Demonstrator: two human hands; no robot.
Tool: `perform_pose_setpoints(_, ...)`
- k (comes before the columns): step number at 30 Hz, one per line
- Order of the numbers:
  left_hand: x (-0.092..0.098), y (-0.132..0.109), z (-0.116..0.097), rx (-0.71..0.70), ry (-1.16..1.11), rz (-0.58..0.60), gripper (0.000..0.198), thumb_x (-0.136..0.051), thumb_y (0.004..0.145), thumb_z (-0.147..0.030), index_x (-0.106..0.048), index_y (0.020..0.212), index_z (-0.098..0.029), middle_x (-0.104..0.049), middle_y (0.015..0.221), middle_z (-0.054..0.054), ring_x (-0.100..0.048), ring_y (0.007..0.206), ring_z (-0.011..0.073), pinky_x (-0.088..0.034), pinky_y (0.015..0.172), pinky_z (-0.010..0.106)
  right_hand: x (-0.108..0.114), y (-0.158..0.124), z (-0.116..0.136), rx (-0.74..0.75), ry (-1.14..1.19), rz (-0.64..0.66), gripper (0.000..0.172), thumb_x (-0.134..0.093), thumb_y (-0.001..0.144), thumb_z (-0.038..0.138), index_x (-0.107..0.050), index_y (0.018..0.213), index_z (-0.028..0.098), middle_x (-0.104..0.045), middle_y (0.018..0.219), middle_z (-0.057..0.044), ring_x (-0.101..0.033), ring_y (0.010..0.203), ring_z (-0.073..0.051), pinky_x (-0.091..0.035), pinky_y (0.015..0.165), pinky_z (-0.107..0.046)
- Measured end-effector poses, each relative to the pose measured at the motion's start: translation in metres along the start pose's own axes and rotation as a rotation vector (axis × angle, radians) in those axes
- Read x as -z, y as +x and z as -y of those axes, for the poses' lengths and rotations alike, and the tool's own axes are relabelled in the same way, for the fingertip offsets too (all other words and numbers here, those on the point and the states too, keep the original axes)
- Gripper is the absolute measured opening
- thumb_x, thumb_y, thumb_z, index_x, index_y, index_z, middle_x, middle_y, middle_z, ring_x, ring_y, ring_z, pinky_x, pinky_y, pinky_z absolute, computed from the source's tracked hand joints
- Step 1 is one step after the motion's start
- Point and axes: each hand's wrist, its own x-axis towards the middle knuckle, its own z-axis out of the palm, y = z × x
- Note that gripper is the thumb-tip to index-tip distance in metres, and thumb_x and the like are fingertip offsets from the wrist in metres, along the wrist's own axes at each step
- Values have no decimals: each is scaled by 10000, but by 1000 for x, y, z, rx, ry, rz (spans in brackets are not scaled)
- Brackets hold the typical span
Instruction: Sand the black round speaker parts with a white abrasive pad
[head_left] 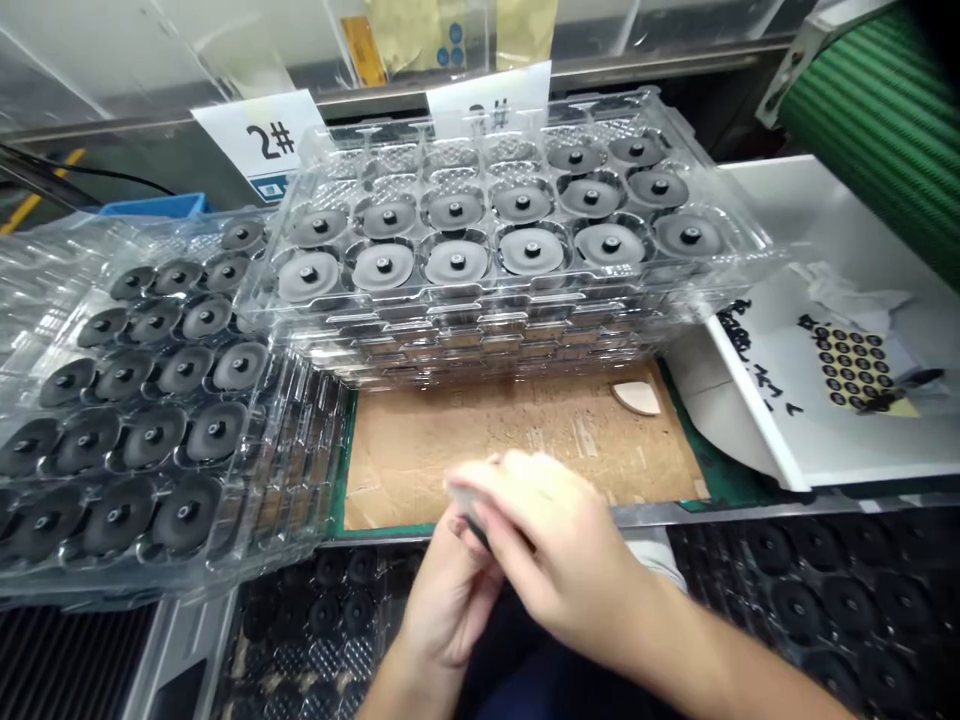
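**Small disc pinched at near edge of cardboard mat point(525, 440)**
My right hand point(551, 540) and left hand point(450, 600) pinch the blurred small disc point(469, 510); probably light, stiff, best held by its rim. Stacked clear plastic trays point(480, 320) stand beyond.

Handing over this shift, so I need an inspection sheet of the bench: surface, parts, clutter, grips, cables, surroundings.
surface: brown cork-like board on a green mat, scuffed and flecked.
job's things: stacked clear plastic trays of grey round discs with central knobs.
clutter: pale curved chip on the board; white sheet of black dots on yellow backing at right.
grips: left hand and right hand hold a small blurred pale-and-dark item.
cables: thin black cable, far left.
surroundings: white "2#" card, blue bin, green ribbed roller.
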Motion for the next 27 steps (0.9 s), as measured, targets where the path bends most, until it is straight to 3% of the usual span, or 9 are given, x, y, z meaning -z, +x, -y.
perform_pose_setpoints(3,-5,-3,-7,33,-7,38,503,-792,625,-260,-651,1108,-245,-698,1090,55,-644,981,194,-521,828,227,18,-11,1,4,108,200,231,-477,885,112,-640,1034,178,-660,839,-14,-570,730,-127,-429,652,-227)
perform_pose_setpoints(5,-6,-4,-9,61,-34,78,482,-811,597,-245,-675,1060,-246,-716,1047,36,-662,923,158,-525,784,180,31,-18,-2,-58,67,233,235,-514,868,100,-646,1027,211,-643,782,9,-554,695,-114,-410,620,-208)
perform_pose_setpoints(9,-3,-1,-10,67,-60,109,389,-755,679,-181,-673,1055,-239,-703,1090,37,-643,977,137,-496,861,185,41,-20,-4,-24,-115,142,262,-484,853,60,-649,1020,176,-607,722,-5,-508,641,-129,-381,593,-234)
perform_pose_setpoints(13,2,1,-13,25,-51,99,484,-739,703,-256,-606,1168,-226,-676,1148,65,-613,1050,180,-470,936,252,31,-11,1,58,-247,68,314,-435,843,25,-656,1018,162,-593,732,-27,-460,626,-153,-352,585,-256)
perform_pose_setpoints(16,-2,3,-15,28,-34,110,519,-761,672,-309,-608,1162,-230,-678,1136,36,-612,1041,173,-483,898,225,25,0,-2,75,-361,13,313,-390,895,64,-656,1053,116,-571,699,-46,-423,610,-163,-318,580,-278)
perform_pose_setpoints(18,-8,5,-15,66,-26,123,470,-756,676,-324,-637,1114,-204,-680,1117,33,-610,1035,178,-481,895,228,24,8,-10,202,-320,13,325,-367,941,127,-687,997,143,-524,637,-25,-391,588,-155,-297,577,-278)
perform_pose_setpoints(21,-16,9,-13,115,-17,147,332,-718,726,-271,-674,1030,-148,-702,1020,41,-634,959,174,-487,875,241,26,18,-24,403,-91,115,361,-354,966,183,-711,919,216,-508,628,-1,-418,594,-132,-315,600,-261)
perform_pose_setpoints(25,-18,17,-11,96,38,184,369,-768,665,-252,-686,1017,-176,-716,948,0,-640,876,138,-495,812,196,32,17,-25,202,-203,66,323,-372,947,148,-689,970,206,-566,716,-18,-445,632,-134,-298,605,-277)
perform_pose_setpoints(27,-19,21,-13,138,121,155,370,-767,661,-294,-695,1000,-168,-720,888,10,-644,845,156,-507,797,230,33,15,-19,225,-197,65,315,-386,955,170,-693,946,243,-529,657,4,-423,609,-133,-280,596,-282)
